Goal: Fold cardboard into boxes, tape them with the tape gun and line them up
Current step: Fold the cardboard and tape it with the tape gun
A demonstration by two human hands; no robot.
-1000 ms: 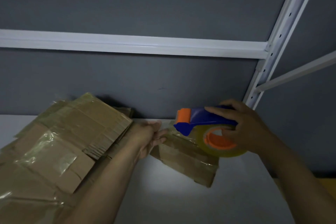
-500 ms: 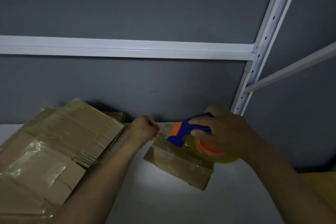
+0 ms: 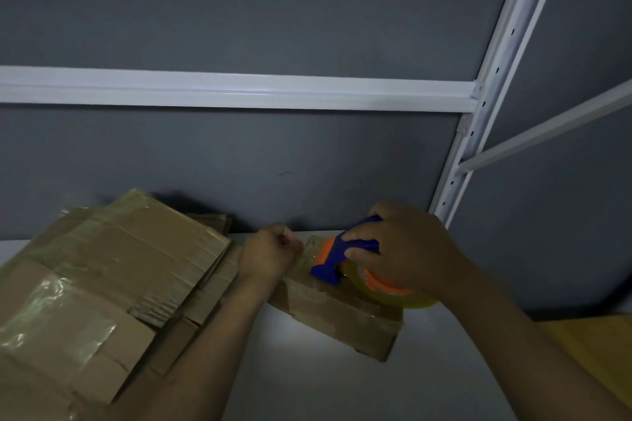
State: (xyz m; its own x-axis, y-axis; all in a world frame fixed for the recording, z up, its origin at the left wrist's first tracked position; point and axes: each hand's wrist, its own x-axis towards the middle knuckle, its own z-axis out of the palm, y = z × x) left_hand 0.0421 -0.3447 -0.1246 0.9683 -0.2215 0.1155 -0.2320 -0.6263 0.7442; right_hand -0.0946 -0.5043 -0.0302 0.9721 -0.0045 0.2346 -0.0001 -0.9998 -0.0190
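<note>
Most of the view is a dark grey wall (image 3: 239, 3), pretty dim lighting overall. A white metal horizontal rail (image 3: 239, 92) runs across it and meets a white perforated upright post (image 3: 492, 79) on the right, with a thinner white side rail (image 3: 547, 126) angling off that post.

Below that is a plain white bench (image 3: 325, 379) pushed up against the wall, with a bright patch of light in the middle of it. A bit of yellowish surface (image 3: 595, 345) pokes in at the lower right; can't tell what it is.

The left side of the bench is covered by a messy pile of flattened brown cardboard (image 3: 113, 277) with shiny clear tape patches all over it. Just beside the pile, a small brown cardboard box (image 3: 342, 314) lies flat on the bench near the wall.

The person's left hand (image 3: 270, 256) is at the box's left end, fingers curled in tight and pinching it where the glossy tape sits. The right hand (image 3: 410, 249) has its fingers wrapped around a blue and orange tape gun (image 3: 345, 249), whose nose is down on the box top. The gun's yellowish clear tape roll (image 3: 420, 302) shows under that hand.
</note>
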